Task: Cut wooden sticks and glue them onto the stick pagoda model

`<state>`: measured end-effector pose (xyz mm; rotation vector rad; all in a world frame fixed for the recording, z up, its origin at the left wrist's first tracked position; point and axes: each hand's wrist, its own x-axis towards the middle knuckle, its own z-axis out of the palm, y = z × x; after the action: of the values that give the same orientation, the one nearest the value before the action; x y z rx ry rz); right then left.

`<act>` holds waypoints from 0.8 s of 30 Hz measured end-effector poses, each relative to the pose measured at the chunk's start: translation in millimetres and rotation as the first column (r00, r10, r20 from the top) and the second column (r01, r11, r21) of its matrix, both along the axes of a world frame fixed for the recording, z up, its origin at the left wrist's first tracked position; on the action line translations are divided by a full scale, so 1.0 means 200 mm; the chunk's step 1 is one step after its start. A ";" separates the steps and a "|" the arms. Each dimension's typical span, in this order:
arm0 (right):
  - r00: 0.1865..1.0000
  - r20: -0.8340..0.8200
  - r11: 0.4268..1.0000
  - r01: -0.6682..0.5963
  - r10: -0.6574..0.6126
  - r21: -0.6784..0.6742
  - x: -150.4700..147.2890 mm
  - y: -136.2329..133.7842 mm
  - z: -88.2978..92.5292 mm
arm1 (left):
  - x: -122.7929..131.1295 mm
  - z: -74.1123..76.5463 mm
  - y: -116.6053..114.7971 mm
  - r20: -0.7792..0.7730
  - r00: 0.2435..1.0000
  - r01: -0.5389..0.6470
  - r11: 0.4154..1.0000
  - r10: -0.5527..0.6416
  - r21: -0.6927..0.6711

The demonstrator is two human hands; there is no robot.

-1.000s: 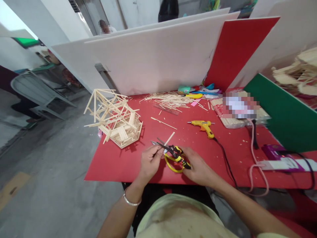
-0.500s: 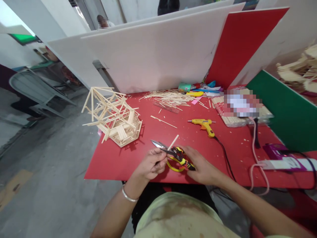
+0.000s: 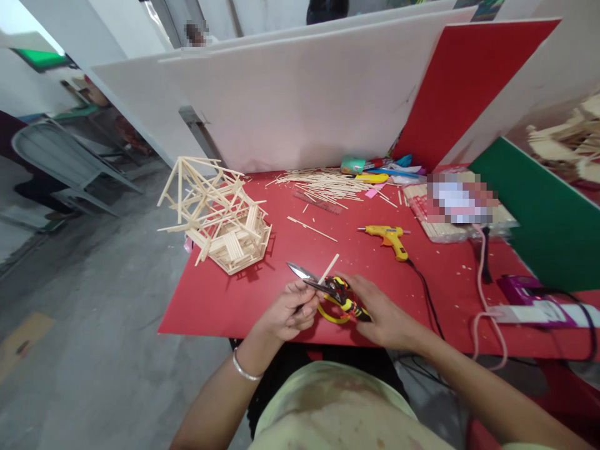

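My left hand (image 3: 293,310) pinches the lower end of a short wooden stick (image 3: 329,267), which slants up to the right. Yellow-and-black scissors (image 3: 335,289) are gripped by my right hand (image 3: 379,311), their blades pointing left and crossing the stick just above my left fingers. A model built of wooden sticks (image 3: 220,219), with an octagonal base and an open frame, stands at the table's left. A yellow hot glue gun (image 3: 387,239) lies beyond my right hand. One long thin stick (image 3: 312,229) rests in the middle of the table.
Loose sticks (image 3: 323,186) are heaped along the back of the red table (image 3: 210,312), near a clear ruler (image 3: 317,202). Packed sticks (image 3: 435,231) lie at the right. A power strip (image 3: 539,312) with cords is at the right edge. White boards (image 3: 290,106) stand behind.
The camera view has shifted slightly. Both hands, the scissors and the stick keep nearly the same position relative to each other.
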<state>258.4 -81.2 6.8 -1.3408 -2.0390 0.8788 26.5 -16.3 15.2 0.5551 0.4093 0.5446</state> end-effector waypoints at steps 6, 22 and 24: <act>0.999 0.018 0.999 -0.039 0.039 0.008 0.00 0.00 0.00 | -0.02 -0.04 -0.01 0.081 0.994 0.074 0.995 -0.069 -0.060; 0.995 0.095 0.999 -0.046 0.043 0.024 0.02 0.04 -0.01 | -0.01 -0.05 -0.03 0.068 0.997 0.053 0.993 -0.046 -0.103; 0.998 0.060 0.999 -0.035 0.036 -0.025 0.01 0.03 0.00 | -0.01 -0.03 -0.02 0.019 1.000 0.015 0.998 -0.014 -0.065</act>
<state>261.0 -76.0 6.0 -1.3632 -2.1106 0.8909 23.9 -20.4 8.4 0.4902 0.4041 0.5204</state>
